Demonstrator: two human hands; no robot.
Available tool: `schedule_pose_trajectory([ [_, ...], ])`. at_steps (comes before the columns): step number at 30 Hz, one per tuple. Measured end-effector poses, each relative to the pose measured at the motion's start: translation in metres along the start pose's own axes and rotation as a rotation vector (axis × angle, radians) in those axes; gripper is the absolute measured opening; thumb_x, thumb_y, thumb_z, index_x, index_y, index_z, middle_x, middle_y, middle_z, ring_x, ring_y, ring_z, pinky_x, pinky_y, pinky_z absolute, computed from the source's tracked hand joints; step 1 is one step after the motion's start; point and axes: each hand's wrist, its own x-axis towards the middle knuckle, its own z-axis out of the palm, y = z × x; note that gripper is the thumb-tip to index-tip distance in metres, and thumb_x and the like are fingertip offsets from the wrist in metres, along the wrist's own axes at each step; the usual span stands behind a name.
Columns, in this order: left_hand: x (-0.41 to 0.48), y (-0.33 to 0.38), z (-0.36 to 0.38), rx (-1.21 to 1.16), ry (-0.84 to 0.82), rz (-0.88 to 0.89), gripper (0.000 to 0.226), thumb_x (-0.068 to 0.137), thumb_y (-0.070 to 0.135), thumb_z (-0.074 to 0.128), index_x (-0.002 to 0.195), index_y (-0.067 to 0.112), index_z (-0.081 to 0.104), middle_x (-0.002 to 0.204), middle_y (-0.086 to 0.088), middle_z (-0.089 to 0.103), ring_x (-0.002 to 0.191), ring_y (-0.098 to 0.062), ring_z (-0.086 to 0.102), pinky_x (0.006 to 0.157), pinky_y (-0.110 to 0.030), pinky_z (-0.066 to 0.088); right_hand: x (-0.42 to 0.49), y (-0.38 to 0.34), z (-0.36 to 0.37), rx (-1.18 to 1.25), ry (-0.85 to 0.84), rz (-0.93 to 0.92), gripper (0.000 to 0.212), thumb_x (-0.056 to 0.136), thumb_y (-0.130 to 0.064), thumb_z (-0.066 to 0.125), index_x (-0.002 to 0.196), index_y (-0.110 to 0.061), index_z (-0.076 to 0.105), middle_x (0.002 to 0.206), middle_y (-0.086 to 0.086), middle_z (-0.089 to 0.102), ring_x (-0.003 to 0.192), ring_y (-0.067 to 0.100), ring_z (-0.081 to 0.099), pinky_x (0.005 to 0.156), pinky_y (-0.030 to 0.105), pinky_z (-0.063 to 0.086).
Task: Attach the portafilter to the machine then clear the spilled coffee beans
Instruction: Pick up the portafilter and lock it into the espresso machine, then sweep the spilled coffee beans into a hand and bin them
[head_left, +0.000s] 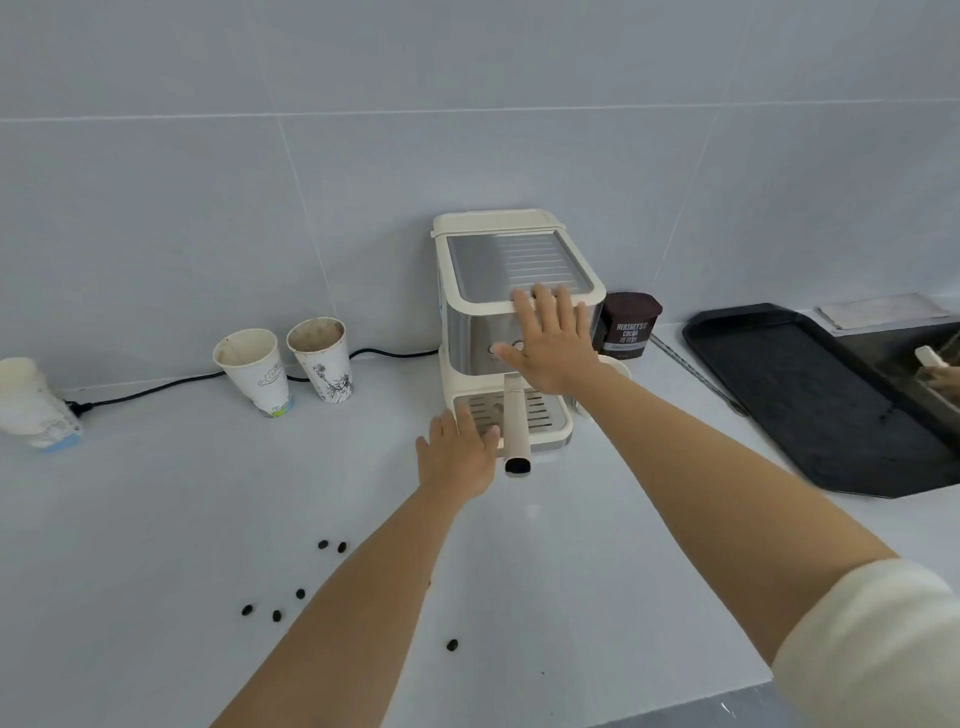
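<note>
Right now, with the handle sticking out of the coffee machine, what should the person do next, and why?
Probably draw the left hand back to the coffee beans scattered on the counter and start gathering them. The portafilter handle already juts from the machine, neither hand grips it, and the right hand merely rests flat on the front.

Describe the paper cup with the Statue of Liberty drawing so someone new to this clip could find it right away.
Start at the cream espresso machine against the tiled wall and follow its black power cord leftward. Two used paper cups stand in front of the cord; the Statue of Liberty cup is the right one, nearer the machine. Its neighbour, the left cup, carries a different line drawing and a green band at its base.
</note>
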Motion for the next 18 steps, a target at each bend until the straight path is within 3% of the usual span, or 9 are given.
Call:
schedule_pose_trajectory([
  [5, -0.021, -0.045, -0.023, 0.247, 0.089, 0.054, 0.062, 0.097, 0.042, 0.012, 0.146, 0.01, -0.008, 0.158, -0.006, -0.006, 0.145, -0.022, -0.011, 0.117, -0.048, -0.003, -0.02, -0.027, 0.005, 0.024, -0.038, -0.052, 0.073, 0.096, -0.052, 0.025, 0.146, -0.014, -0.012, 0.154, 0.016, -0.019, 0.139, 0.036, -0.02, 0.114, 0.049, -0.006],
  [6, -0.044, -0.072, -0.034, 0.283, 0.151, 0.001, 0.062, 0.097, 0.043, 0.012, 0.145, 0.011, -0.01, 0.158, -0.005, -0.008, 0.144, -0.022, -0.013, 0.116, -0.048, -0.005, -0.023, -0.06, 0.007, 0.044, -0.072, -0.155, 0.073, 0.096, -0.053, 0.024, 0.145, -0.014, -0.012, 0.153, 0.016, -0.019, 0.139, 0.035, -0.02, 0.114, 0.049, -0.006],
  [7, -0.066, -0.095, -0.046, 0.301, 0.196, -0.057, 0.062, 0.096, 0.044, 0.011, 0.145, 0.012, -0.012, 0.158, -0.005, -0.009, 0.144, -0.021, -0.014, 0.116, -0.047, -0.007, -0.028, -0.093, 0.009, 0.058, -0.102, -0.249, 0.073, 0.096, -0.053, 0.024, 0.145, -0.014, -0.013, 0.153, 0.015, -0.02, 0.139, 0.034, -0.02, 0.114, 0.049, -0.006],
  [12, -0.086, -0.127, -0.054, 0.346, 0.269, -0.081, 0.065, 0.095, 0.048, 0.012, 0.145, 0.016, -0.014, 0.158, -0.003, -0.013, 0.144, -0.02, -0.015, 0.115, -0.047, -0.009, -0.048, -0.128, 0.029, 0.122, -0.155, -0.297, 0.073, 0.096, -0.051, 0.026, 0.144, -0.015, -0.016, 0.154, 0.013, -0.019, 0.141, 0.029, -0.018, 0.114, 0.048, -0.006],
  [18, -0.086, -0.141, -0.067, 0.373, 0.384, -0.084, 0.069, 0.093, 0.052, 0.013, 0.141, 0.015, -0.02, 0.157, -0.004, -0.014, 0.144, -0.022, -0.016, 0.114, -0.051, -0.011, -0.058, -0.129, 0.034, 0.172, -0.091, -0.333, 0.073, 0.096, -0.05, 0.027, 0.145, -0.015, -0.015, 0.154, 0.013, -0.017, 0.142, 0.028, -0.014, 0.115, 0.044, -0.002],
])
